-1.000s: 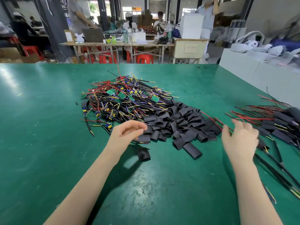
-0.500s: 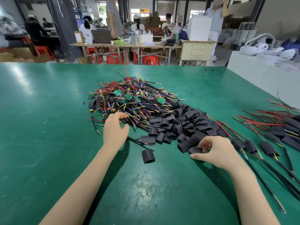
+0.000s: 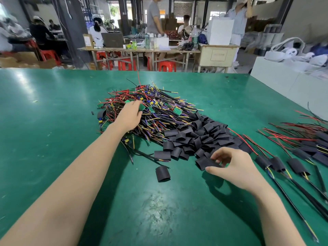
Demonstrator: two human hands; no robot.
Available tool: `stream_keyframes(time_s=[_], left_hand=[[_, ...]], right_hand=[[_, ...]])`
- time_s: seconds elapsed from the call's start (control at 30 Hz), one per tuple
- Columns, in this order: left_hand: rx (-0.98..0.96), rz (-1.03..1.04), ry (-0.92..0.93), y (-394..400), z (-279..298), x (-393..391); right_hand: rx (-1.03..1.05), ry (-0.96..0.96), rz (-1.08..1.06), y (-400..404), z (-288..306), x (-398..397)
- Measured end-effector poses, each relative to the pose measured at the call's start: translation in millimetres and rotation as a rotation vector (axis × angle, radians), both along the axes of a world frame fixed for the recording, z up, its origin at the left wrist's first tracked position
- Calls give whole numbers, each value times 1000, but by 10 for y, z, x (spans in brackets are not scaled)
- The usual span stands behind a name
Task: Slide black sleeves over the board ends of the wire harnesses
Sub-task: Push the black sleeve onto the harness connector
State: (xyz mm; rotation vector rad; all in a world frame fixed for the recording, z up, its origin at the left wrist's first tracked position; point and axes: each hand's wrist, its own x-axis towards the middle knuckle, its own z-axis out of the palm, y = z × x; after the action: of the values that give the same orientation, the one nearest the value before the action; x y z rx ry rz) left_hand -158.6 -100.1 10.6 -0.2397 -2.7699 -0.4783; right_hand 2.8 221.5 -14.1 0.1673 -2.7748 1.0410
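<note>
- the left hand (image 3: 130, 114) has moved further from the near edge of the desk (image 3: 44, 139): a moment ago it was at the near border of the pile of wire harnesses (image 3: 150, 110), now it lies on top of this pile, toward the far edge.
- its fingers are curled down into the wires, just beside a small green board (image 3: 142, 107). i cannot tell if they already hold one harness or only search; the fingertips are hidden.
- the right hand (image 3: 234, 167) was half a second ago on the near side of the heap of black sleeves (image 3: 198, 137). now it has one sleeve (image 3: 205, 163) pinched between the thumb and the bent fingers, at the near border of the heap, and it seems a little lifted from the desk.
- so the two hands are well apart, each at its own pile.
- one more sleeve (image 3: 162, 174) lies alone on the desk, nearer to the near edge, touched by nothing.
- the finished harnesses (image 3: 284, 164) with sleeves on lie toward the right edge of the desk.
- for the task this means, i think, a new cycle begins: the sleeve is taken, the harness is not yet surely taken, and no sliding is begun.
- next the left hand must bring out one board end without pulling the tangled neighbours.
</note>
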Motion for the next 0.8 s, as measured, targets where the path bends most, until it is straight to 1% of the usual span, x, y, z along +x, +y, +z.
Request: stream_keyframes(time_s=[0.17, 0.3, 0.47, 0.57, 0.63, 0.7, 0.77, 0.8], left_hand=[[-19, 58, -15, 37, 12, -75], [-129, 78, 51, 70, 14, -40], [-337, 91, 111, 103, 49, 20], [-397, 15, 151, 130, 46, 9], [-374, -67, 147, 152, 18, -10], [-424, -133, 123, 169, -23, -29], [-493, -155, 117, 169, -59, -49], [-486, -151, 129, 167, -60, -56]], right_hand=[[16, 45, 87, -153, -26, 11], [38, 54, 99, -187, -48, 14], [55, 62, 88, -185, -45, 13], [65, 69, 89, -190, -47, 11], [70, 67, 94, -190, -51, 12], [78, 60, 99, -190, -57, 12], [85, 60, 96, -188, -57, 11], [80, 62, 92, -189, -57, 13]])
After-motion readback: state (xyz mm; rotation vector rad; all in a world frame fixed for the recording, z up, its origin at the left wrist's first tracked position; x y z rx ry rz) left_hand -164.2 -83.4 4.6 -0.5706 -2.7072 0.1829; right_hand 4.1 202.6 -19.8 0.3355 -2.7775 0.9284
